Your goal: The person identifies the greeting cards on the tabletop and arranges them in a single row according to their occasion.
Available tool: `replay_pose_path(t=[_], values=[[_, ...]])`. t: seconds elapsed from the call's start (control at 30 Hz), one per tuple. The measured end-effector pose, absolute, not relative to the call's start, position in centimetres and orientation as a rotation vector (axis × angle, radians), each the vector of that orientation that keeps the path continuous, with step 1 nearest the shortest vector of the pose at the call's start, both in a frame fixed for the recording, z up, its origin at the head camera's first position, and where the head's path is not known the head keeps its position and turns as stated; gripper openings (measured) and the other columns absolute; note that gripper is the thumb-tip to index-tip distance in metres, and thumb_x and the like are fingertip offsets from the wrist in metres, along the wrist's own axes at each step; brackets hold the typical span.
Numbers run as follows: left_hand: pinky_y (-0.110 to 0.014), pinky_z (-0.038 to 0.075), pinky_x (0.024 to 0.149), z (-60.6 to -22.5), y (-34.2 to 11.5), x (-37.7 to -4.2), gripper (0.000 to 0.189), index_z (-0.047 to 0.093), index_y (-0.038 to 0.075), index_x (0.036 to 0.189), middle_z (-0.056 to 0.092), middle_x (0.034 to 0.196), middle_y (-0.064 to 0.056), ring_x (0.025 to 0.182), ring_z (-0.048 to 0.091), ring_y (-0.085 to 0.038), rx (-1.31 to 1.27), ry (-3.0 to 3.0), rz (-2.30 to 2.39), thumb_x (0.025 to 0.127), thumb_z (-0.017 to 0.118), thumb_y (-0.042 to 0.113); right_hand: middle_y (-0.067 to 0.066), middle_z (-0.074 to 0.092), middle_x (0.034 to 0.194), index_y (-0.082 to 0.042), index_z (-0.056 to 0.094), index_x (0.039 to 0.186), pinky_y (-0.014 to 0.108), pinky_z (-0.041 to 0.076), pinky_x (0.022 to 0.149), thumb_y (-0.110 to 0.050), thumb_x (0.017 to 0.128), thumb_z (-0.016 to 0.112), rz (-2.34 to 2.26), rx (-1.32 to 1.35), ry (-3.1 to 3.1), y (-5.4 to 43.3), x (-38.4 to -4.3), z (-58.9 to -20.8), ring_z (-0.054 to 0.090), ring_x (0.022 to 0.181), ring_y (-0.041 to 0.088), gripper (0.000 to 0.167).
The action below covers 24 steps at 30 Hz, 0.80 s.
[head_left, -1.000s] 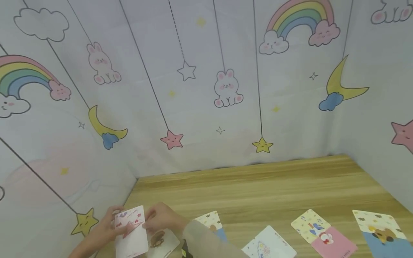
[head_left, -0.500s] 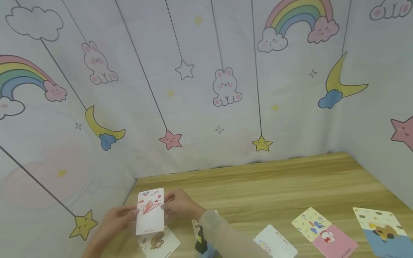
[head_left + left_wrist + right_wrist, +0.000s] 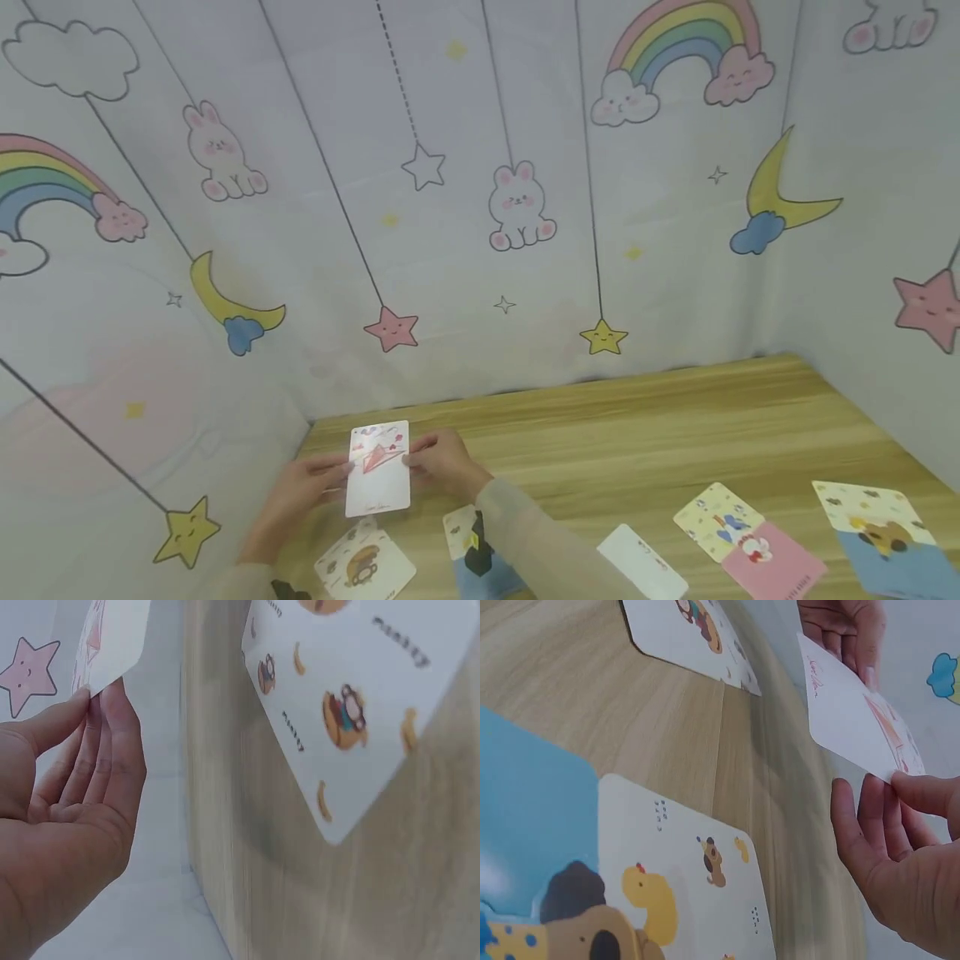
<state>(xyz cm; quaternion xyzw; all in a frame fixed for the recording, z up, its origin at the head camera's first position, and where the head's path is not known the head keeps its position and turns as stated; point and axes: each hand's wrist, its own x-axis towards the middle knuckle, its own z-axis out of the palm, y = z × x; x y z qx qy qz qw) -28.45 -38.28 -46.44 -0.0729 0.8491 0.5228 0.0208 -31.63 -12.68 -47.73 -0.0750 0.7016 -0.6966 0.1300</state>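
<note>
A white card (image 3: pixel 378 492) with a red paper-plane drawing and small hearts is held up over the far left part of the table. My left hand (image 3: pixel 303 492) pinches its left edge between thumb and fingers. On the opposite edge, my right hand (image 3: pixel 447 462) pinches it the same way. The left wrist view shows the left thumb and fingertips meeting at the edge of the card (image 3: pixel 120 645). In the right wrist view both hands grip the card (image 3: pixel 844 705), which bends slightly. Below it on the table lies a monkey card (image 3: pixel 367 567).
A blue and cream dog card (image 3: pixel 480 575) lies partly under my right forearm. Farther right lie a white card (image 3: pixel 643 562), a yellow and pink card (image 3: pixel 750 542) and another blue and cream card (image 3: pixel 888 542). A patterned cloth (image 3: pixel 450 275) hangs behind the wooden table (image 3: pixel 600 433).
Both hands have carried the paper-plane card right and farther from me, uncovering the monkey card. The right forearm now overlaps the blue and cream dog card.
</note>
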Motion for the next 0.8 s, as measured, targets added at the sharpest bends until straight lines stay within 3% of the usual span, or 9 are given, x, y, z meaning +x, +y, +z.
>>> replay_pose_path(t=[0.33, 0.6, 0.8], values=[[-0.033, 0.064, 0.085, -48.4, -38.2, -30.8, 0.048, 0.067, -0.002, 0.134, 0.075, 0.126, -0.017, 0.097, 0.074, -0.013, -0.392, 2.633, 1.579, 0.098, 0.075, 0.03, 0.006, 0.071, 0.087, 0.002, 0.073, 0.094, 0.026, 0.063, 0.066, 0.004, 0.088, 0.077, -2.07, -0.056, 2.07, -13.4, -32.7, -49.1, 0.068, 0.072, 0.013, 0.007], [-0.032, 0.064, 0.087, -48.8, -37.3, -31.7, 0.05, 0.064, -0.003, 0.138, 0.065, 0.14, -0.026, 0.1, 0.073, -0.014, -0.368, 2.628, 1.577, 0.1, 0.073, 0.029, 0.009, 0.074, 0.092, 0.002, 0.074, 0.101, 0.027, 0.064, 0.071, 0.002, 0.089, 0.078, -2.051, -0.026, 2.128, -13.1, -33.7, -49.7, 0.073, 0.076, 0.015, 0.013], [-0.03, 0.064, 0.082, -48.7, -35.9, -32.6, 0.045, 0.063, -0.008, 0.136, 0.067, 0.133, -0.03, 0.094, 0.074, -0.013, -0.338, 2.647, 1.617, 0.101, 0.071, 0.02, 0.008, 0.072, 0.088, 0.003, 0.074, 0.101, 0.023, 0.061, 0.067, 0.002, 0.09, 0.077, -2.044, 0.023, 2.171, -12.7, -34.8, -49.7, 0.067, 0.072, 0.012, 0.012]])
